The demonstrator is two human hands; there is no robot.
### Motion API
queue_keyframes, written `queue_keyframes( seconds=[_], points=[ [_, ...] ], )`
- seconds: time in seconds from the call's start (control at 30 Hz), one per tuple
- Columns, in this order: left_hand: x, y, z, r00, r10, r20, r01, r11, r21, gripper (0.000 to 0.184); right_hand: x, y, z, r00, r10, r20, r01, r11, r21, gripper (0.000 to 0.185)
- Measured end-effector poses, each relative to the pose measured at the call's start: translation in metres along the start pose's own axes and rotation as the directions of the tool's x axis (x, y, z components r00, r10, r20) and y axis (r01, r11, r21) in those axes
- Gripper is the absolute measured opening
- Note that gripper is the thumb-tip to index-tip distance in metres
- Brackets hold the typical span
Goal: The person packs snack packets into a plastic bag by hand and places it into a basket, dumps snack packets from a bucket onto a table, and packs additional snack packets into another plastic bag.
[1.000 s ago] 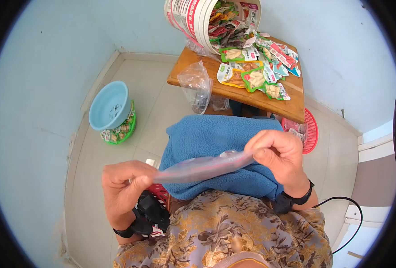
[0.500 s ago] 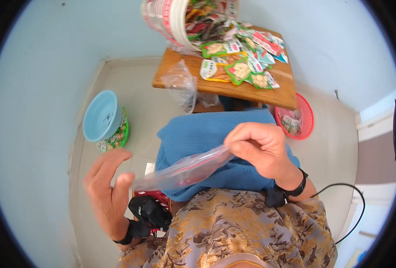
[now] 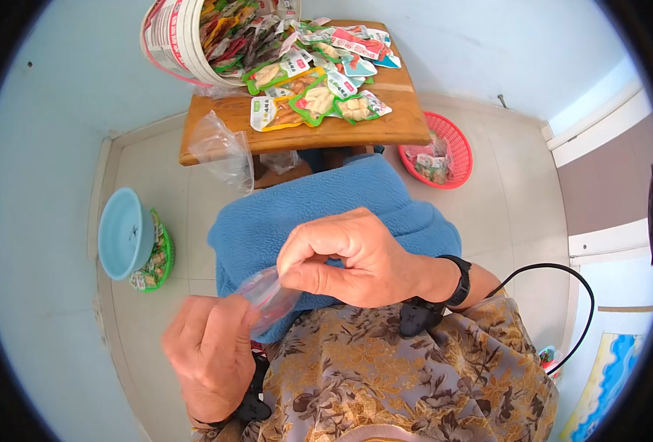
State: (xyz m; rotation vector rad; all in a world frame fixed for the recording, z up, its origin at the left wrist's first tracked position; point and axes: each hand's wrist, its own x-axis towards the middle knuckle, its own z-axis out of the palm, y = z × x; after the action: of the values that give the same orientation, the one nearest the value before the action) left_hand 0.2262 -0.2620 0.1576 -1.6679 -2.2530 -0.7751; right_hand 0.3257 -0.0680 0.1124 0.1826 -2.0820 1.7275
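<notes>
A clear zip bag (image 3: 269, 296) with a pink seal line is stretched between my two hands, above a blue fleece cloth (image 3: 267, 221) on my lap. My right hand (image 3: 345, 258) pinches the bag's upper right end between thumb and fingers. At the lower left, my left hand (image 3: 212, 346) has its fingers closed at the other end of the bag; part of its grip is hidden behind the fingers. The bag looks flat, and I cannot make out anything inside it.
Snack packets (image 3: 315, 103) lie on a wooden table (image 3: 371, 132), spilling from a tipped white bucket (image 3: 186, 44). An empty plastic bag (image 3: 223, 151) hangs over its edge. A blue basin (image 3: 124, 232) rests by a green basket (image 3: 166, 258); a red basket (image 3: 455, 140) stands right.
My left hand has closed on the bag's loose end after being open. My right hand has moved left, and the hands are closer together. The view has shifted, moving the table left.
</notes>
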Motion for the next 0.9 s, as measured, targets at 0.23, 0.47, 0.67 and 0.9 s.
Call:
queue_keyframes(
  seconds=[0.23, 0.47, 0.67, 0.9],
  points=[
    [-0.007, 0.002, -0.010, 0.999, -0.013, 0.050, 0.013, 1.000, -0.013, 0.012, 0.002, 0.000, 0.000, 0.980, -0.174, 0.099, 0.176, 0.984, -0.012, 0.016],
    [-0.007, -0.009, -0.017, 0.981, -0.050, 0.189, 0.102, 0.955, -0.278, 0.017, 0.014, 0.006, 0.005, 0.972, 0.055, 0.230, -0.099, 0.979, 0.181, 0.022],
    [-0.004, -0.019, -0.022, 0.969, -0.028, 0.245, 0.121, 0.920, -0.373, 0.014, -0.001, 0.043, 0.016, 0.860, 0.155, 0.486, -0.259, 0.954, 0.152, 0.035],
    [0.008, -0.056, 0.002, 0.910, -0.177, 0.374, 0.347, 0.818, -0.459, 0.014, -0.002, 0.044, 0.006, 0.793, 0.224, 0.567, -0.237, 0.970, -0.052, 0.027]
  ],
)
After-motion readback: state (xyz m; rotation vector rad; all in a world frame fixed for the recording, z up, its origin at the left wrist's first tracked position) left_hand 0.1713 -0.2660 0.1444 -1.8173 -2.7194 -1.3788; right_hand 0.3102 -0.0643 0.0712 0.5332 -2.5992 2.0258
